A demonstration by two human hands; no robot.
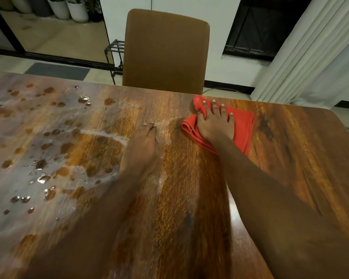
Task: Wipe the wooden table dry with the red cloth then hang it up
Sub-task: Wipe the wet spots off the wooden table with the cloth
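Observation:
The folded red cloth point(241, 127) lies flat on the wooden table point(290, 158) near its far edge, right of centre. My right hand point(216, 123) presses down on the cloth with fingers spread and straight; a fold of cloth pokes up between thumb and forefinger. My left hand point(141, 150) rests on the bare table to the left of the cloth, fingers together and pointing away from me. Water drops and puddles point(40, 164) cover the left part of the table. A faint wet streak runs between my hands.
A brown chair point(165, 51) stands pushed against the table's far edge, just behind the cloth. A black metal rack point(114, 49) stands behind the chair to its left. White curtains point(310, 47) hang at the right. Plant pots point(69, 8) sit far left.

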